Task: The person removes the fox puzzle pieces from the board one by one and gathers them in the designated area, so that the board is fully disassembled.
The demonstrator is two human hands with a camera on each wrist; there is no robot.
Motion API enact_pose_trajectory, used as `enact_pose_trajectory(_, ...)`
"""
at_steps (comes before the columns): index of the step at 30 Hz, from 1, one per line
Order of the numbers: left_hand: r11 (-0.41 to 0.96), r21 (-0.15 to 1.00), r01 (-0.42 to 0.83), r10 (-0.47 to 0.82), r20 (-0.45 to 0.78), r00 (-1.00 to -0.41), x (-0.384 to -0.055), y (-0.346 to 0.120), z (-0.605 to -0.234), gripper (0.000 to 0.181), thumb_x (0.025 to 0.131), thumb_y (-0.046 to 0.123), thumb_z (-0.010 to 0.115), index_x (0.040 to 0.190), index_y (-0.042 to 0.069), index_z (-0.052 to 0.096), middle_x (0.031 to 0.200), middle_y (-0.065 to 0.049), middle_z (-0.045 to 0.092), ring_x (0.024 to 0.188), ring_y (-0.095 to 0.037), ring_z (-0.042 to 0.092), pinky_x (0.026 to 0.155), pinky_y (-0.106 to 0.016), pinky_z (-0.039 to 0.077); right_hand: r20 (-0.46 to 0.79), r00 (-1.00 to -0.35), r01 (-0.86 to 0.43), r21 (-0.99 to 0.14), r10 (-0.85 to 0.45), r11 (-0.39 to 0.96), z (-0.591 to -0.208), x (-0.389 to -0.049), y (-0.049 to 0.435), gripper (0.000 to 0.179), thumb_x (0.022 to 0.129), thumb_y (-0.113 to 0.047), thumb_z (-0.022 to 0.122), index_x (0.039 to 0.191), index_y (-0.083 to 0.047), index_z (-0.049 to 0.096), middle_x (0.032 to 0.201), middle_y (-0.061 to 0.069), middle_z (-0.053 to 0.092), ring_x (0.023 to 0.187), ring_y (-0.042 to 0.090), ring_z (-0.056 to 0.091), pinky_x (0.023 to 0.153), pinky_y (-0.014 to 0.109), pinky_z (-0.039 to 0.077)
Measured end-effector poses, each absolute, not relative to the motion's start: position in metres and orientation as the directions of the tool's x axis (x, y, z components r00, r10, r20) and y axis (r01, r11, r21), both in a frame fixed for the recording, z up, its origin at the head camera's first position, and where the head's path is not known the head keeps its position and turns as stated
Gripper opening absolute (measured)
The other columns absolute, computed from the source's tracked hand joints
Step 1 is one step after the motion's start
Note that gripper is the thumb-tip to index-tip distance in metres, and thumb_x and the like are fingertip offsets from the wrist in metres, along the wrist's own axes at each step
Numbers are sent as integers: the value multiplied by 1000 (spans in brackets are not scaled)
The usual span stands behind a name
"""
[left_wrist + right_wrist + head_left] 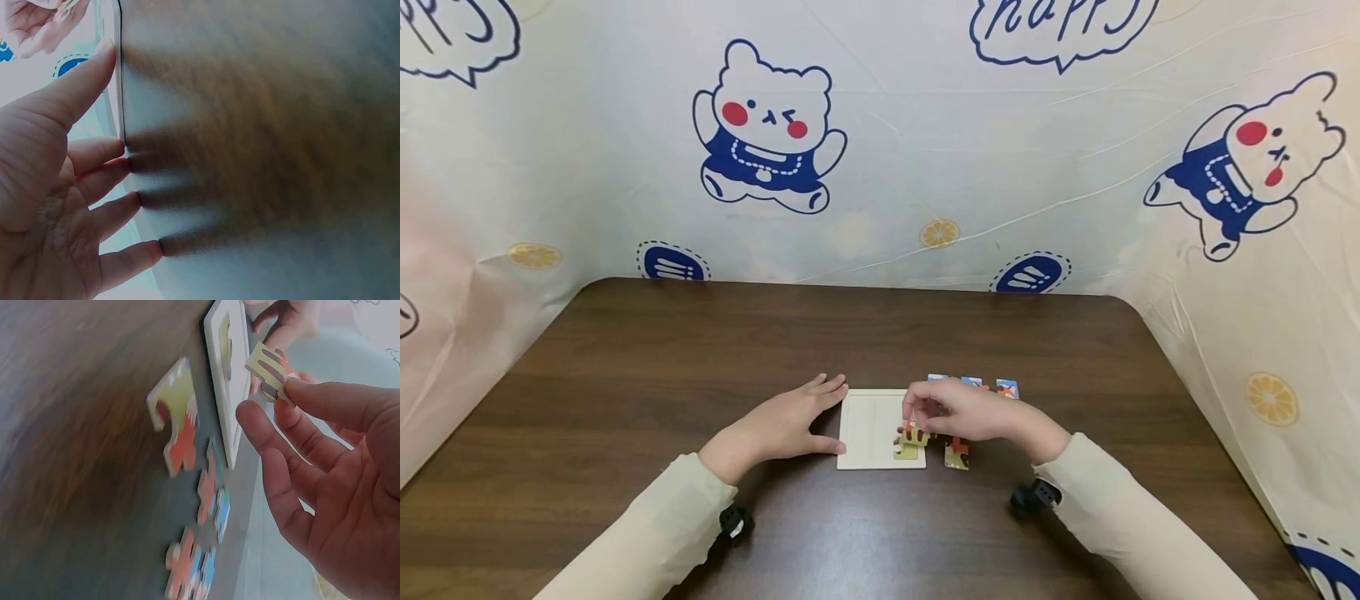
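Note:
A pale wooden puzzle tray (pixel 868 429) lies flat on the table. My left hand (pixel 786 421) rests at its left side, fingers spread and straight, thumb and fingertips touching the edge, as the left wrist view also shows. Between thumb and fingers my right hand (pixel 962 408) pinches a jigsaw piece (pixel 270 370), yellow-green with brown stripes and some red, held above the tray's right part. One green piece (pixel 905 452) sits in the tray's lower right corner, partly covered by the held piece in the head view.
Right of the tray lies a loose red and green piece (pixel 178 419). Several more pieces with blue and red (pixel 1007 389) lie farther back, some hidden behind my right hand. The brown table (pixel 700 333) meets a printed cloth (pixel 895 167) at its far edge.

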State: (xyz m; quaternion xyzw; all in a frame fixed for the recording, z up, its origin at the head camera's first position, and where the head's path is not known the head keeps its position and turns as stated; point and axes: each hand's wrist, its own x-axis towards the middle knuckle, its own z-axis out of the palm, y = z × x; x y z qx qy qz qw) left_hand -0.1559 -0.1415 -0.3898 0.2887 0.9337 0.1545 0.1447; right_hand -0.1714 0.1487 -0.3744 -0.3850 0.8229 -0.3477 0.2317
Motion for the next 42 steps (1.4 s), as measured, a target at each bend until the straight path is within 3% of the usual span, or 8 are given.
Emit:
enact_pose_trajectory(9,781,381,494,587,-178,-790,-154,-141,-390,85,86,45,75,150,2,41,160,-17,35,149,-41,28,115,-54,34,-118,-637,-464,-731,-762,501,-373,-167,176,15,95,-1,62,104,-12,63,81,-4,54,77,9,52,70,24,47)
enact_pose_trajectory(16,783,379,493,585,-177,-792,-155,-142,-389,85,86,46,75,150,2,41,160,-16,34,149,-41,28,115,-53,34,-117,-656,-450,-733,-746,511,-368,-164,196,16,95,1,61,104,-11,63,88,-3,59,85,10,56,74,25,50)
enact_pose_trajectory(28,786,382,486,579,-181,-795,-154,-142,-391,85,86,46,75,151,2,41,160,-16,34,149,-40,27,116,-54,34,-171,-679,-421,-707,-714,569,-368,-155,223,14,95,-2,63,105,-11,63,84,-6,54,81,7,55,72,24,49)
enact_pose_trajectory(34,787,390,478,576,-189,-795,-154,-142,-392,85,86,46,74,151,3,40,161,-15,33,150,-39,26,117,-54,32,-187,-666,-408,-719,-722,563,-375,-151,235,16,94,-1,63,107,-11,65,85,-5,57,82,6,55,74,26,52)
enact_pose_trajectory(42,777,395,490,587,-172,-791,-155,-143,-391,84,86,46,74,151,2,41,160,-15,34,150,-40,27,117,-53,32,-164,-627,-423,-750,-762,509,-382,-150,241,16,94,1,61,103,-11,65,82,-6,56,76,3,52,68,23,49)
